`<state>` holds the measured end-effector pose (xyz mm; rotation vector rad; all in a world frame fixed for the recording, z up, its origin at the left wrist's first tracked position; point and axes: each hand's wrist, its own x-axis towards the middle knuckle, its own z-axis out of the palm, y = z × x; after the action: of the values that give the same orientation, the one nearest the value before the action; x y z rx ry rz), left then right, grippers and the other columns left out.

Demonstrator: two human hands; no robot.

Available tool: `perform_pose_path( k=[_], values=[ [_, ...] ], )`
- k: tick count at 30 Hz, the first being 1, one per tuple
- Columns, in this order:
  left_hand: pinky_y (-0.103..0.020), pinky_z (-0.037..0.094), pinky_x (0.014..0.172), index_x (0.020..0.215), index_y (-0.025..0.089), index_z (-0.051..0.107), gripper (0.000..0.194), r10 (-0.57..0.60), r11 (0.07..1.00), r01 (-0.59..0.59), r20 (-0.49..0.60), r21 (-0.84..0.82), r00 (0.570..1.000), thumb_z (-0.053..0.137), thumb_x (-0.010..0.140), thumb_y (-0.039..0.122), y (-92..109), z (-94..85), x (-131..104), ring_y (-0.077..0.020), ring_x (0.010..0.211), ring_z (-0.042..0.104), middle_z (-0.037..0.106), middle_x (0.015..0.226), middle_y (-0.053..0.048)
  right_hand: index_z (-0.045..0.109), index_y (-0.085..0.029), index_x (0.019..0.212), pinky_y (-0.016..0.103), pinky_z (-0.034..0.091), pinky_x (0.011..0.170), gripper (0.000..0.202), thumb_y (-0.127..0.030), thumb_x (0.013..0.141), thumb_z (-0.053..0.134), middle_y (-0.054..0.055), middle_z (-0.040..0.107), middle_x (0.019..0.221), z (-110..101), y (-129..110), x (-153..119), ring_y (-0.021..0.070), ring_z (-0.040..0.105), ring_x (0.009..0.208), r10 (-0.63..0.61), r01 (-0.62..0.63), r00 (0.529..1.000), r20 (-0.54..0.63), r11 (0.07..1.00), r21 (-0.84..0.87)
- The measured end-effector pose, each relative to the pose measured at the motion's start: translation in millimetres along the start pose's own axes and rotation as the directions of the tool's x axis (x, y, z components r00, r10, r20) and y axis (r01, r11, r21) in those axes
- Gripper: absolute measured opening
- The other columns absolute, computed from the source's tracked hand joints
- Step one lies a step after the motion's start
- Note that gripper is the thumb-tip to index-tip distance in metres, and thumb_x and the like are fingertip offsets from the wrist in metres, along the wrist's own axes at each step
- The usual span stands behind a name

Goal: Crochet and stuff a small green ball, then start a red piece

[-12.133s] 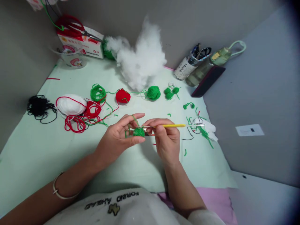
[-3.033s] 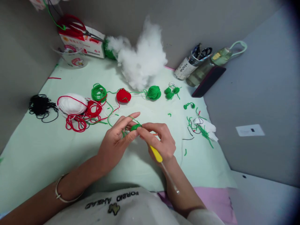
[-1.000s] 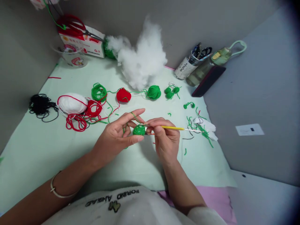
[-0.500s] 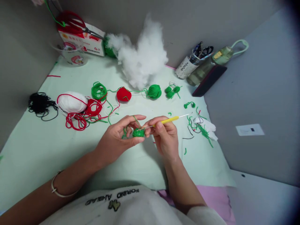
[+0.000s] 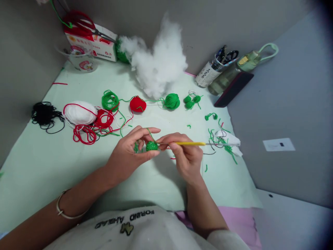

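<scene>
My left hand [image 5: 127, 151] pinches a small green crocheted piece [image 5: 152, 146] between thumb and fingers, and green yarn runs up over its raised index finger. In my right hand [image 5: 187, 156] is a yellow-handled crochet hook [image 5: 191, 143], held nearly level. The hook's metal tip reaches the right edge of the green piece, where fine detail is too small to tell. Beyond the hands lie a green yarn ball [image 5: 172, 101], a red yarn ball [image 5: 138, 104] and a loose green coil [image 5: 110, 100], with green yarn strung among them.
White stuffing [image 5: 158, 59] stands at the back. At left are white yarn [image 5: 80, 113], black yarn [image 5: 43, 114] and a plastic cup [image 5: 84, 64]; red scissors [image 5: 80, 23] rest on a box. A pen holder [image 5: 207, 74], bottle [image 5: 221, 81] and yarn scraps [image 5: 227, 147] are at right.
The hook has swung from slanting up to the right to nearly level. My right hand has moved slightly right and down, while my left hand keeps hold of the green piece.
</scene>
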<state>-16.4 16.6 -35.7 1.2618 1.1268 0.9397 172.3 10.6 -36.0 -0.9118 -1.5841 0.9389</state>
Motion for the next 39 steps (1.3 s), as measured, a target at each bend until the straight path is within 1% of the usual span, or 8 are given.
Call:
perform_pose_path(
  k=[8, 15, 20, 23, 27, 30, 35, 39],
  values=[
    [-0.028, 0.044, 0.072, 0.122, 0.029, 0.073, 0.047, 0.07, 0.998, -0.069, -0.095, 0.01, 0.993, 0.083, 0.077, 0.02, -7, 4.9, -3, -0.0123, 0.075, 0.048, 0.058, 0.094, 0.001, 0.07, -0.023, 0.116, 0.036, 0.063, 0.079, 0.024, -0.011, 0.1, 0.057, 0.008, 0.079, 0.1, 8, 6, 0, 0.0209, 0.077, 0.094, -0.328, 0.332, 0.942, 0.064, 0.898, -0.289],
    [-0.029, 0.049, 0.085, 0.129, 0.032, 0.071, 0.032, 0.062, 0.994, -0.074, -0.149, -0.079, 0.987, 0.062, 0.099, 0.039, -5, 8.6, -11, -0.0173, 0.097, 0.058, 0.064, 0.108, -0.003, 0.073, -0.021, 0.119, 0.031, 0.064, 0.085, 0.033, -0.003, 0.093, 0.063, 0.01, 0.078, 0.111, 11, -7, -11, 0.0198, 0.075, 0.099, -0.435, 0.433, 0.88, 0.189, 0.575, -0.694],
    [-0.029, 0.05, 0.087, 0.132, 0.035, 0.068, 0.039, -0.024, 0.965, -0.002, -0.096, -0.264, 0.995, 0.073, 0.092, 0.036, -7, 7.3, -11, -0.0168, 0.098, 0.061, 0.065, 0.115, -0.001, 0.073, -0.025, 0.116, 0.033, 0.064, 0.076, 0.03, -0.007, 0.096, 0.061, 0.007, 0.079, 0.106, 12, -5, -8, 0.0191, 0.076, 0.094, -0.387, 0.336, 0.922, -0.012, 0.814, -0.475],
    [-0.029, 0.05, 0.085, 0.123, 0.032, 0.072, 0.038, -0.008, 0.979, -0.014, -0.105, -0.202, 0.994, 0.08, 0.086, 0.032, -6, 5.8, -9, -0.0167, 0.096, 0.059, 0.066, 0.118, -0.002, 0.074, -0.028, 0.112, 0.036, 0.064, 0.072, 0.026, -0.011, 0.097, 0.06, 0.005, 0.079, 0.095, 10, -2, -3, 0.0209, 0.076, 0.087, -0.264, 0.223, 0.956, -0.124, 0.936, -0.272],
    [-0.033, 0.048, 0.09, 0.109, 0.03, 0.076, 0.024, 0.152, 0.988, -0.152, -0.167, 0.01, 0.974, 0.081, 0.086, 0.029, -5, 5.3, -8, -0.0169, 0.09, 0.056, 0.067, 0.12, -0.003, 0.073, -0.031, 0.119, 0.039, 0.063, 0.075, 0.032, -0.012, 0.097, 0.061, 0.006, 0.079, 0.103, 10, 3, -8, 0.0222, 0.075, 0.089, -0.268, 0.231, 0.96, -0.075, 0.917, -0.324],
    [-0.032, 0.049, 0.087, 0.112, 0.03, 0.076, 0.028, 0.095, 0.994, -0.104, -0.182, -0.043, 0.979, 0.081, 0.084, 0.031, -4, 6.8, -9, -0.0161, 0.086, 0.055, 0.067, 0.119, -0.003, 0.072, -0.037, 0.125, 0.038, 0.064, 0.082, 0.039, -0.012, 0.097, 0.06, 0.005, 0.078, 0.117, 12, 5, -17, 0.0223, 0.076, 0.099, -0.326, 0.289, 0.945, 0.004, 0.832, -0.474],
    [-0.025, 0.051, 0.079, 0.133, 0.03, 0.07, 0.053, -0.205, 0.838, 0.225, 0.095, -0.497, 0.974, 0.083, 0.082, 0.036, 6, 7.7, -9, -0.0148, 0.09, 0.06, 0.065, 0.104, -0.002, 0.07, -0.043, 0.13, 0.036, 0.066, 0.081, 0.049, -0.01, 0.093, 0.066, 0.002, 0.079, 0.118, 13, 3, -23, 0.0225, 0.076, 0.097, -0.404, 0.329, 0.914, 0.037, 0.685, -0.65],
    [-0.024, 0.049, 0.076, 0.134, 0.024, 0.07, 0.054, -0.231, 0.691, 0.384, 0.316, -0.613, 0.92, 0.08, 0.082, 0.036, 9, 2.5, -4, -0.0141, 0.086, 0.059, 0.067, 0.105, -0.005, 0.068, -0.042, 0.134, 0.038, 0.065, 0.076, 0.048, -0.013, 0.096, 0.064, 0.002, 0.079, 0.117, 14, 5, -16, 0.0221, 0.077, 0.096, -0.405, 0.34, 0.912, -0.06, 0.833, -0.437]
  ],
)
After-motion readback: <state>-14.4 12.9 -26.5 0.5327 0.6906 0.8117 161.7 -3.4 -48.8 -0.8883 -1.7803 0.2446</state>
